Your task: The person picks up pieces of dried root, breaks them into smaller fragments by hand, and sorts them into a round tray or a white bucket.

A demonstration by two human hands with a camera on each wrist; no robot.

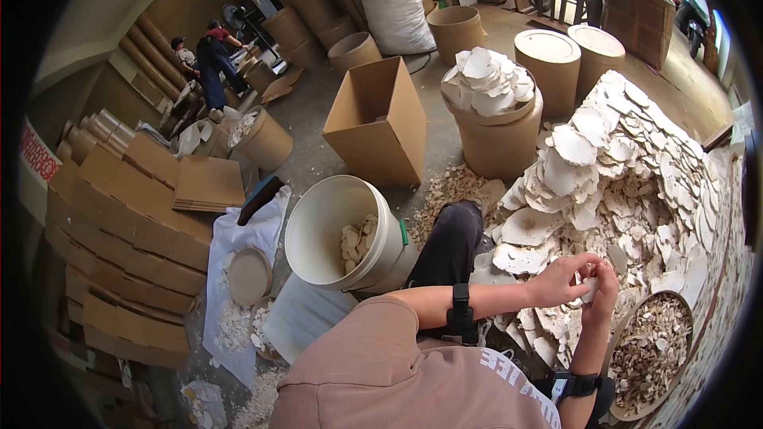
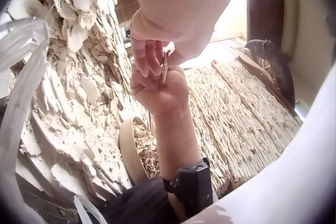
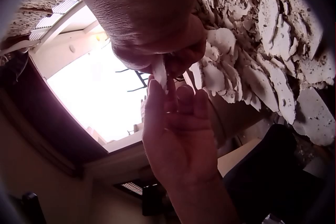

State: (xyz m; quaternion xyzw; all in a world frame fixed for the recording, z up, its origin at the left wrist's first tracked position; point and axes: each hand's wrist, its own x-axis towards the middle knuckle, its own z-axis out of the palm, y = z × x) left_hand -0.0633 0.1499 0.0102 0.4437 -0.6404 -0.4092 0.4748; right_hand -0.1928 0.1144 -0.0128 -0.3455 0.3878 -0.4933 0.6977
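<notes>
A dusty-brown short-sleeved shirt [image 1: 350,377] fills six o'clock, its white block lettering [image 1: 520,385] toward five. Black straps [image 1: 460,307] circle both forearms near the wrists, the right bearing a boxy black device [image 2: 195,184]. The trousers [image 1: 451,242] are dark.

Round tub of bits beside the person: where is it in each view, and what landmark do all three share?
Left wrist: tub just below centre, left of the right forearm.
Head: lower right, beyond that forearm.
Right wrist: not in it.
Shared landmark: pile of white slices.
</notes>
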